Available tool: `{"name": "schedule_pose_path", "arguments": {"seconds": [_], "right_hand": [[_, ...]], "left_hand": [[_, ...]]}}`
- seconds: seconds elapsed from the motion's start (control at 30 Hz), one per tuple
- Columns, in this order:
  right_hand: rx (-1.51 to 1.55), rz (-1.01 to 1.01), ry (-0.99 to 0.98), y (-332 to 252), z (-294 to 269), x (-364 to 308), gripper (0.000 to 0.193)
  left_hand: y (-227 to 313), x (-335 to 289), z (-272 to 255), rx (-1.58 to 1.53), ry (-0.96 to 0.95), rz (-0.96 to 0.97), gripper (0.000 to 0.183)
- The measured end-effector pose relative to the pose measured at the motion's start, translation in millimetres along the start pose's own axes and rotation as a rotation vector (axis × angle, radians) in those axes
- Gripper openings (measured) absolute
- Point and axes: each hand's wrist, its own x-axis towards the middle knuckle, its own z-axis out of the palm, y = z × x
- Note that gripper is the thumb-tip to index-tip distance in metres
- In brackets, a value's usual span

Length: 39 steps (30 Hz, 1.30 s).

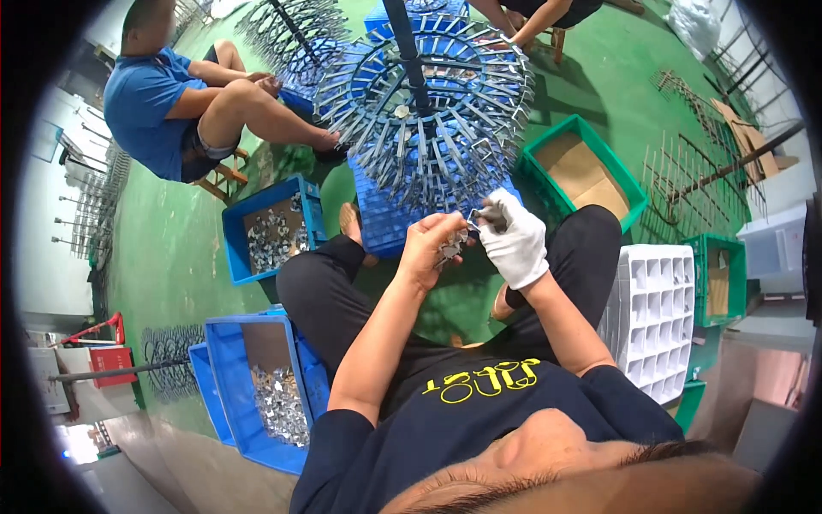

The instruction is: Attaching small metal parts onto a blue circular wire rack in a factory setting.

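My bare left hand (423, 252) is closed around a small bunch of shiny metal pieces (452, 246), held above my lap. My right hand (519, 243), in a white glove, pinches one small metal piece (473, 218) close to the left fingertips. Its exact shape is too small to make out. Just beyond both hands stands a round rack (437, 158) with rings of metal prongs spreading from a dark upright pole (411, 68). Beneath the rack is a blue plastic crate (381, 214).
Blue bins of loose metal pieces stand at left, one farther off (229, 248) and one nearer (224, 377). At right are a green bin (629, 210) lined with cardboard and a white divided tray (628, 343). A co-worker (150, 107) sits at far left beside another rack (291, 30).
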Motion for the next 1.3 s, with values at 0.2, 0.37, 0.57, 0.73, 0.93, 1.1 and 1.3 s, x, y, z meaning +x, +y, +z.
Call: {"name": "schedule_pose_path", "arguments": {"seconds": [0.2, 0.37, 0.57, 0.73, 0.93, 1.1, 1.3], "right_hand": [[0.108, 0.016, 0.041, 16, 0, 13, 0.01], [-0.245, -0.14, 0.197, 22, -2, 27, 0.006], [-0.3, -0.171, 0.148, 23, 2, 36, 0.006], [-0.28, -0.207, 0.163, 31, 7, 38, 0.006], [-0.261, -0.202, 0.153, 31, 9, 42, 0.005], [-0.278, -0.242, 0.141, 33, 10, 43, 0.005], [-0.319, -0.286, 0.161, 34, 11, 45, 0.006]], "left_hand": [[13, 24, 1, -0.047, 0.134, 0.042, 0.02], [16, 41, 15, -0.027, 0.264, 0.056, 0.025], [17, 57, 23, 0.023, 0.246, 0.103, 0.026], [13, 66, 18, 0.045, 0.234, 0.134, 0.023], [17, 63, 23, 0.045, 0.256, 0.143, 0.021], [13, 67, 22, 0.072, 0.251, 0.282, 0.019], [12, 66, 24, 0.018, 0.229, 0.25, 0.018]]}}
